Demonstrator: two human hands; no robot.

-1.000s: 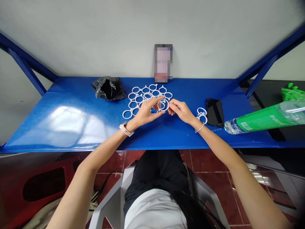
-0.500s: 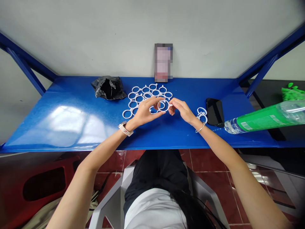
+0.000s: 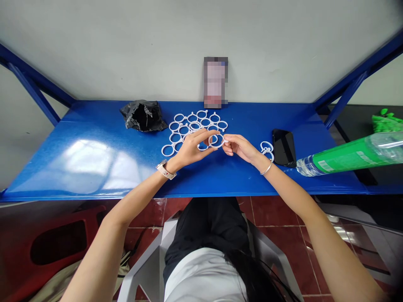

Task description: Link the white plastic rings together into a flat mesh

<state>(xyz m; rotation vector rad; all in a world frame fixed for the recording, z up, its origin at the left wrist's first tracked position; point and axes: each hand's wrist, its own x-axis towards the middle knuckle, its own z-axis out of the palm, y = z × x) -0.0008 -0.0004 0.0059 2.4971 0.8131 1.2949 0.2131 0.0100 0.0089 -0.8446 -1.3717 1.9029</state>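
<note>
Both hands meet over the middle of the blue table [image 3: 94,159] on one white plastic ring [image 3: 216,140]. My left hand [image 3: 193,147] pinches the ring's left side between thumb and fingers. My right hand [image 3: 241,147] pinches its right side with curled fingers. Just behind the hands lie several more white rings [image 3: 192,123], spread flat in a loose cluster. A small clump of white rings [image 3: 267,150] lies right of my right wrist.
A crumpled black plastic bag [image 3: 143,116] lies at the back left. A black phone [image 3: 283,147] rests flat on the right. A green-labelled plastic bottle [image 3: 349,157] lies beyond it. A blurred upright card [image 3: 215,82] leans on the wall.
My right hand has turned and dropped slightly on the ring, wrist rolling toward me. My left hand and the ring have hardly moved.
</note>
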